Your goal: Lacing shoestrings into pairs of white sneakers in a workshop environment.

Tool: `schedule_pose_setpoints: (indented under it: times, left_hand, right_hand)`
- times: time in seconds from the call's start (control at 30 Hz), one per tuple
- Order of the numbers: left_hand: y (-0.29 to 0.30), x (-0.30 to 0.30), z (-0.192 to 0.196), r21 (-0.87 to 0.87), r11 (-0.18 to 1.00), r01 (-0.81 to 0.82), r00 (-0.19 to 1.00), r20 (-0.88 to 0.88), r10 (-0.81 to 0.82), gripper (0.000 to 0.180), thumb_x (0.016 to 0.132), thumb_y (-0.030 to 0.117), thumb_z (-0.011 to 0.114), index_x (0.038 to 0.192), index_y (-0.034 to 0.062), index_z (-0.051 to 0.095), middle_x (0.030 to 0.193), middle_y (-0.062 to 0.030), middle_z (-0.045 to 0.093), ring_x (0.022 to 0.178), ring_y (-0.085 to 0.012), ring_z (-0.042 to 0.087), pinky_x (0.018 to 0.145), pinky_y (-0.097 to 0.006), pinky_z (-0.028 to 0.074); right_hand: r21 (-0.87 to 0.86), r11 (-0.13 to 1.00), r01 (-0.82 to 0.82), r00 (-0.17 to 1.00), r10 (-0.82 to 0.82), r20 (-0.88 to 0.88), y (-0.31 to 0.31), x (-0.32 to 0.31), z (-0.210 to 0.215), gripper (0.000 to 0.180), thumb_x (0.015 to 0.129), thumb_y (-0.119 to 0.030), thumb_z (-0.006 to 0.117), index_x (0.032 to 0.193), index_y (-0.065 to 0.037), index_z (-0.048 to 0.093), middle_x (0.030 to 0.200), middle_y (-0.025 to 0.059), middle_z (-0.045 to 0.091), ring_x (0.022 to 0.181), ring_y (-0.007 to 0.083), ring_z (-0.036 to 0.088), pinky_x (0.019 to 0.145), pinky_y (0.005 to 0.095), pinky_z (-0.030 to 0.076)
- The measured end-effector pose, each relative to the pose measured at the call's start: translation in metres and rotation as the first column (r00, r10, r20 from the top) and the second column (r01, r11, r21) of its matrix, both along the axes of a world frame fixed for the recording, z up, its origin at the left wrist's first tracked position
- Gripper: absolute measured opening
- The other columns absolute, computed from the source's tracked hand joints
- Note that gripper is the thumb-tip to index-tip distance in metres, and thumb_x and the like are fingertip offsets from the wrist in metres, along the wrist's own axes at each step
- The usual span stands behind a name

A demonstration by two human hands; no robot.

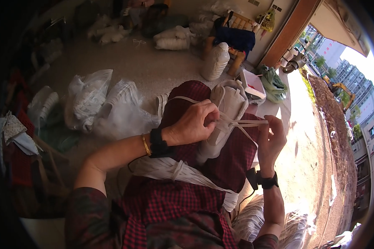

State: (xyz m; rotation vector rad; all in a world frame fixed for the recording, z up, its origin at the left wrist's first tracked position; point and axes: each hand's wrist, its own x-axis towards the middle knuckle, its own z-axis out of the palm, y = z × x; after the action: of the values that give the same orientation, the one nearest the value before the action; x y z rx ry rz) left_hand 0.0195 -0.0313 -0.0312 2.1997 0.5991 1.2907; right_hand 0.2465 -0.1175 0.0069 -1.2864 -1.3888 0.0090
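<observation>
A checked apron (174, 203) covers the lap (237, 153); near its knee edge lies a pale shoe (230, 103). Left hand (195, 122) fingers curl closed on laces (252, 123), right hand (273, 137) fingers pinch them (lacing, seemingly; next needs even tension).

Between the left hand (197, 121) and the right hand (272, 139), stretched laces (247, 123) bar a straight pass across the shoe (228, 103). Past its far end, the bottle (216, 62), white box (253, 85) and green bag (273, 85) crowd the way. Left of the knees, plastic-wrapped shoes (122, 108) block a low path, though there is room above them. Open space lies right of the right hand, over sunlit ground (307, 145).
</observation>
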Motion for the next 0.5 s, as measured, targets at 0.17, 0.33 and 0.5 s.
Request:
schedule_pose_setpoints:
  times: [0.17, 0.33, 0.5]
  left_hand:
    - [-0.005, 0.004, -0.001, -0.028, 0.999, -0.022, 0.999, 0.032, 0.023, 0.017, 0.077, -0.004, 0.068, 0.090, 0.0007, 0.059, 0.084, -0.0089, 0.062, 0.074, -0.0202, 0.065, 0.068, -0.032, 0.053]
    - [-0.010, 0.006, -0.007, 0.017, 1.000, -0.019, 0.998, 0.060, 0.018, 0.015, 0.079, -0.001, 0.070, 0.089, -0.0001, 0.059, 0.083, -0.0098, 0.064, 0.072, -0.0207, 0.067, 0.066, -0.033, 0.053]
    - [-0.007, 0.008, -0.007, -0.111, 0.994, -0.005, 0.994, 0.108, 0.017, 0.013, 0.080, 0.001, 0.070, 0.088, -0.0007, 0.060, 0.079, -0.0097, 0.066, 0.069, -0.0211, 0.066, 0.064, -0.032, 0.053]
  right_hand:
    - [-0.011, 0.999, 0.036, 0.972, -0.032, 0.233, -0.008, -0.002, -0.007, 0.015, 0.088, 0.000, 0.060, 0.102, -0.002, 0.065, 0.084, 0.0050, 0.066, 0.071, 0.0105, 0.062, 0.050, 0.0236, 0.046]
    - [0.129, 0.974, 0.188, 0.923, -0.220, 0.316, 0.008, 0.027, -0.033, 0.010, 0.091, -0.002, 0.054, 0.100, -0.002, 0.059, 0.081, 0.0090, 0.063, 0.068, 0.0143, 0.059, 0.051, 0.0294, 0.045]
    - [-0.118, 0.990, 0.074, 0.992, -0.061, 0.111, 0.002, 0.013, -0.013, 0.016, 0.093, 0.000, 0.048, 0.103, 0.000, 0.060, 0.088, 0.0140, 0.062, 0.076, 0.0232, 0.062, 0.062, 0.0343, 0.051]
